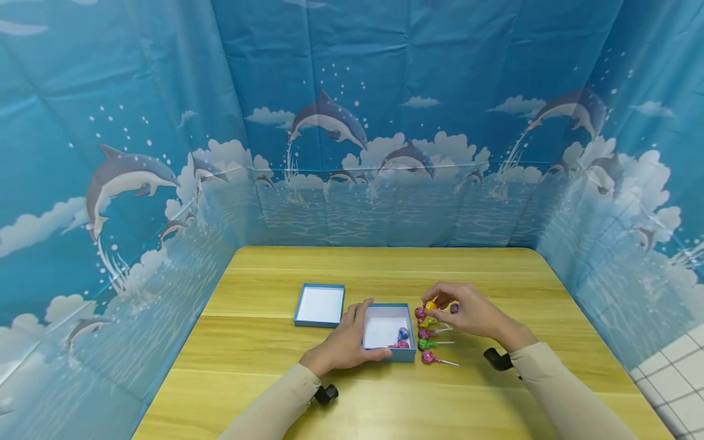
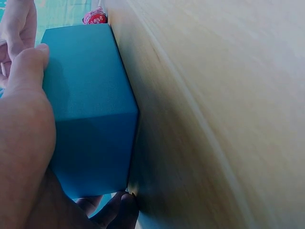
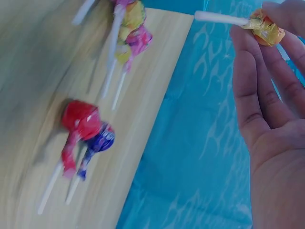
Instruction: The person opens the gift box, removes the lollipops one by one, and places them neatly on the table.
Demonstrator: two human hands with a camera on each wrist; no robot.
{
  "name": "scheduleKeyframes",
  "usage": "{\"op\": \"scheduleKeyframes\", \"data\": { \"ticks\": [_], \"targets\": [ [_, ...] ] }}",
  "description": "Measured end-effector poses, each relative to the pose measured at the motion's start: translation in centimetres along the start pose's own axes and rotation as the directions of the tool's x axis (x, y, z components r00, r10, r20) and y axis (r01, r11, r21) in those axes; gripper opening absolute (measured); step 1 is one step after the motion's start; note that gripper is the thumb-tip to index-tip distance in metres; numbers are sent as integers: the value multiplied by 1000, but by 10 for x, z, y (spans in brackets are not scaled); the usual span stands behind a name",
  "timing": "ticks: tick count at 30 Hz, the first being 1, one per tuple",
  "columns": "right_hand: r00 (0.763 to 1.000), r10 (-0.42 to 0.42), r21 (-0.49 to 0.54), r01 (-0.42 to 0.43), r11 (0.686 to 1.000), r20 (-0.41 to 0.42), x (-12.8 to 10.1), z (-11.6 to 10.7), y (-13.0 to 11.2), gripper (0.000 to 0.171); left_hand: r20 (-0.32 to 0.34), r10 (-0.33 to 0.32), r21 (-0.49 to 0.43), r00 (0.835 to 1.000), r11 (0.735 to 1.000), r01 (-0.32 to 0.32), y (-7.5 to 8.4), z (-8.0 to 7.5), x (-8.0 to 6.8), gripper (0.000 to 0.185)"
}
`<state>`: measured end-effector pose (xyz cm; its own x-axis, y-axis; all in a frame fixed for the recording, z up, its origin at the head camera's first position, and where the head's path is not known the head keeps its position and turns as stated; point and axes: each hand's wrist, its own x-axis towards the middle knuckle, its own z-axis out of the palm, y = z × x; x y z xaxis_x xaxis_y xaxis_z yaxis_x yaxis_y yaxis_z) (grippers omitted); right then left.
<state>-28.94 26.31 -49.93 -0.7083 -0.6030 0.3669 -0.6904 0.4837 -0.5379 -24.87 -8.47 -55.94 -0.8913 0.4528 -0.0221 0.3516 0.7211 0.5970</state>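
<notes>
A small blue box (image 1: 388,313) with a white inside stands open on the wooden table (image 1: 385,269), with a couple of wrapped lollipops (image 1: 401,338) in it. My left hand (image 1: 345,342) grips the box's near left corner; in the left wrist view the thumb (image 2: 26,71) lies along the box's blue wall (image 2: 88,109). My right hand (image 1: 464,310) hovers just right of the box and pinches an orange-wrapped lollipop (image 1: 430,305) (image 3: 264,28) by its head. Several more lollipops (image 1: 431,345) lie in a row beside the box, under that hand.
The box's blue lid (image 1: 320,304) lies upturned to the left of the box. A blue dolphin-print sheet (image 1: 352,122) walls in the table at the back and both sides. In the right wrist view a red lollipop (image 3: 78,121) and a purple lollipop (image 3: 99,140) lie on the wood.
</notes>
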Motion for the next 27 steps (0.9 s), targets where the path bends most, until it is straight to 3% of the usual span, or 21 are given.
{"op": "scheduleKeyframes", "data": {
  "ticks": [8, 21, 27],
  "targets": [
    [998, 67, 7, -67, 998, 9, -12, -3, 14, 20, 5, 8, -2, 1000, 1000, -8, -2, -3, -2, 128],
    [992, 127, -27, -126, 992, 27, -42, -9, 30, 21, 18, -15, -17, 1000, 1000, 15, -2, 1, -6, 129],
    [987, 157, -25, -157, 987, 14, -51, -14, 41, 24, 5, -9, -24, 1000, 1000, 9, -2, 0, -1, 128]
  ]
}}
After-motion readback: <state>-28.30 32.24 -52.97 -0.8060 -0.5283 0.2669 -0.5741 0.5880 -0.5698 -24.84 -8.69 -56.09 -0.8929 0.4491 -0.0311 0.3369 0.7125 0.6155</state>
